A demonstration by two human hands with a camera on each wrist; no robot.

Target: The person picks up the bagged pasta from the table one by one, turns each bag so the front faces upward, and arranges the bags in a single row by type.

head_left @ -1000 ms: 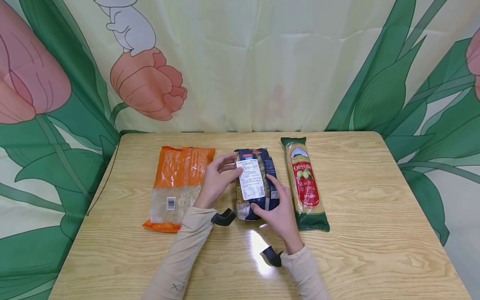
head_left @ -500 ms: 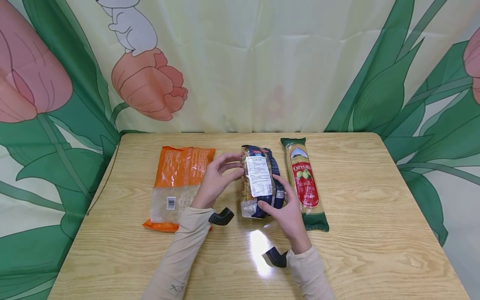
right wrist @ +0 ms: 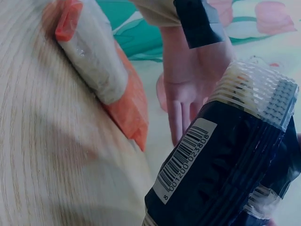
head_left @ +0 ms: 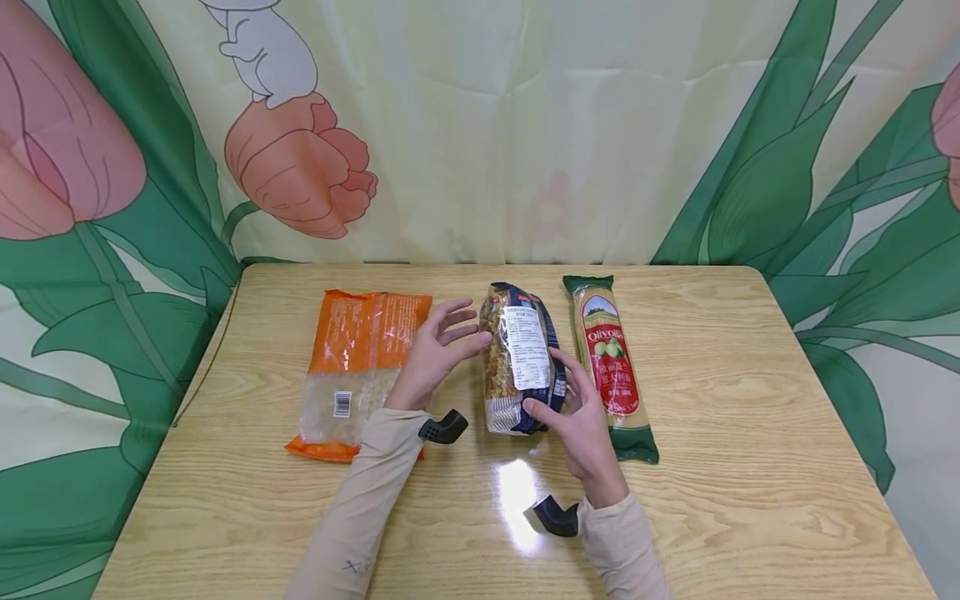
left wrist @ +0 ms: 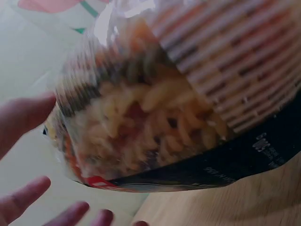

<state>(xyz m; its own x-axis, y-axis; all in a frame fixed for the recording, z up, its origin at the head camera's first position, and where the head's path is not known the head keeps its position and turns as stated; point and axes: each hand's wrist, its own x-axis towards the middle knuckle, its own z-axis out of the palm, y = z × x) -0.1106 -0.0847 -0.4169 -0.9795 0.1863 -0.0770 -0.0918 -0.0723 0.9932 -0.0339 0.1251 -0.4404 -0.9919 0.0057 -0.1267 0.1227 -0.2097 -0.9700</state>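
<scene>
Wooden tabletop [head_left: 750, 392] runs wide toward the lower right, past a spaghetti pack [head_left: 611, 358]. At centre, the right hand [head_left: 583, 429] grips a navy pasta bag [head_left: 525, 354]; the left hand [head_left: 438, 350], fingers loosely extended — contact unclear — is between it and an orange bag [head_left: 356, 337].

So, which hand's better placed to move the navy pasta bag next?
Likely the right hand: its thumb and fingers grip the navy pasta bag; the left hand has fingers extended beside it.
</scene>
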